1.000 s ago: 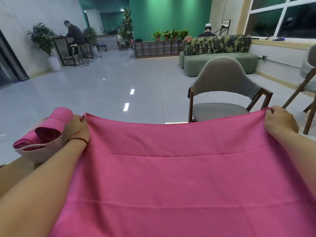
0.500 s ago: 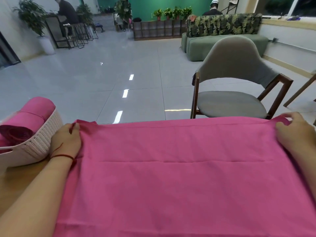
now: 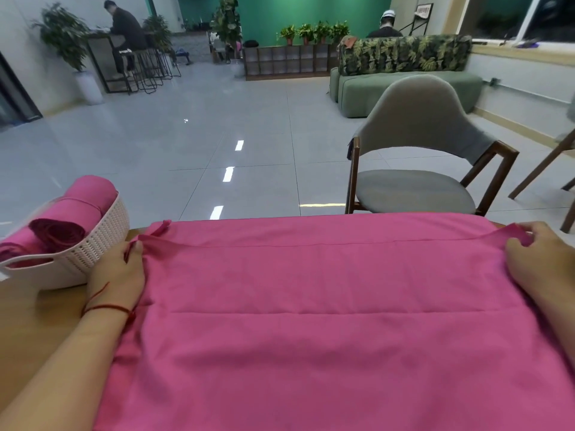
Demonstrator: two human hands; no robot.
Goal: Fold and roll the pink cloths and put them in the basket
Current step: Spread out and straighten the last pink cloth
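Observation:
A large pink cloth lies spread flat over the wooden table, folded so that an upper layer's edge runs across near the far side. My left hand pinches the cloth's far left corner, right beside the basket. My right hand pinches the far right corner. A white woven basket stands at the table's left and holds two rolled pink cloths.
A grey chair with wooden legs stands just beyond the table's far edge on the right. Another chair's wooden legs show at the far right. Tiled floor, a green sofa and two seated people lie further back.
Both hands have lowered the cloth's held edge from the air down onto the table and drawn it slightly toward me. The cloth now lies flat.

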